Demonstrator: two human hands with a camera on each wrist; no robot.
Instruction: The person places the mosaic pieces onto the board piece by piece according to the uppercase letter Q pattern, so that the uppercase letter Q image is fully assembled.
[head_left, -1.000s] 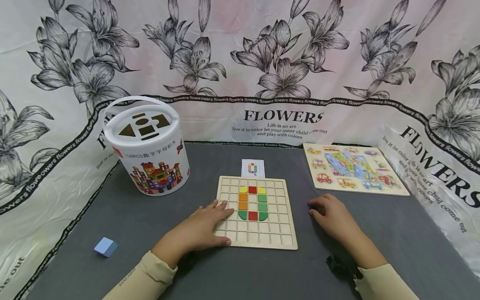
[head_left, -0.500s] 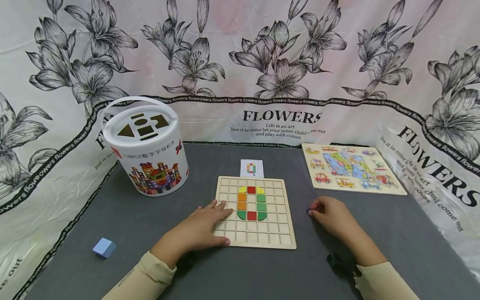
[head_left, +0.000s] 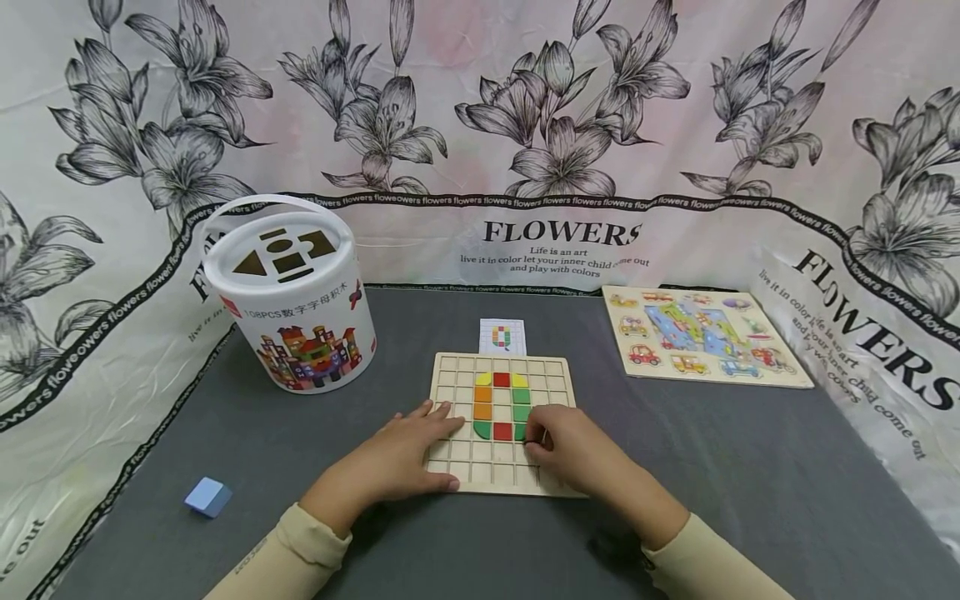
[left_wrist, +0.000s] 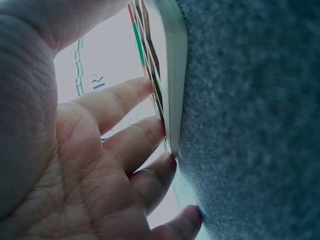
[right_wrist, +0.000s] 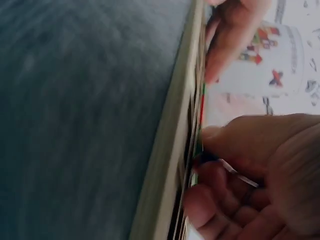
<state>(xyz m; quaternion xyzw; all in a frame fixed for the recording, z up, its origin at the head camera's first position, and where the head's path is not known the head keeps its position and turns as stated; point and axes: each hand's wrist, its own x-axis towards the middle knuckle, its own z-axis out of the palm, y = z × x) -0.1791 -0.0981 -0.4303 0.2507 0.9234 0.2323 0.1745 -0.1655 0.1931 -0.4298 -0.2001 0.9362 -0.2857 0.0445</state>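
A square wooden grid board lies on the table with yellow, red, orange and green pieces set in a ring in its cells. My left hand rests on the board's left edge, fingers spread and thumb at the near edge. In the left wrist view its fingertips touch the board's side. Over the ring's lower right corner is my right hand, fingers curled. Between its thumb and finger it pinches a small dark blue piece, close against the board's surface in the right wrist view. The head view hides that piece behind the fingers.
Behind the board lies a pattern card with a coloured ring and a tail. A white lidded bucket stands back left. A light blue block sits at the left. Back right lies a vehicle puzzle board.
My right hand has moved left from the table beside the board onto its lower right part, carrying the dark blue piece. The left hand stays on the board's edge.
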